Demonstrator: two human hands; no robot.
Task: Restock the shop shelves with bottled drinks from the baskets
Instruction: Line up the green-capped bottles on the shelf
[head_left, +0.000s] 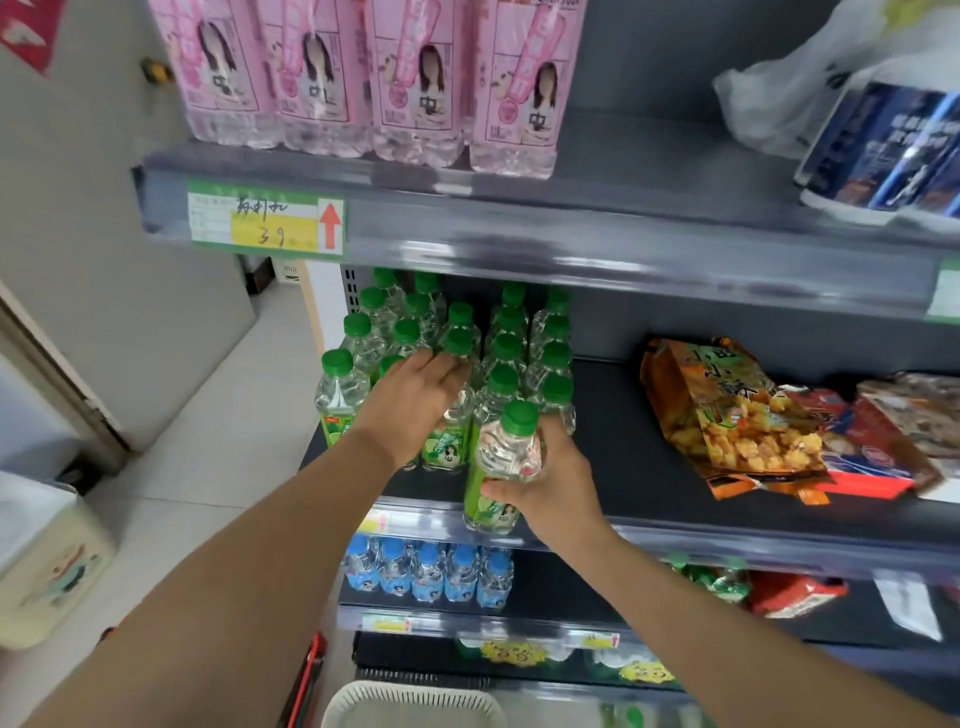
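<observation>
- The green-capped bottle is upright at the near edge of the middle shelf, with our right hand curled round its body.
- Just left, our left hand rests loosely straight fingers on the shelved bottles, gripping nothing.
- Snack bags lie to the right.

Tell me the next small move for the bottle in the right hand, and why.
Probably slide the bottle back and stand it on the shelf: the right hand holds it at the front edge, ahead of the green-capped rows, while the left hand rests on neighbouring caps.
</observation>
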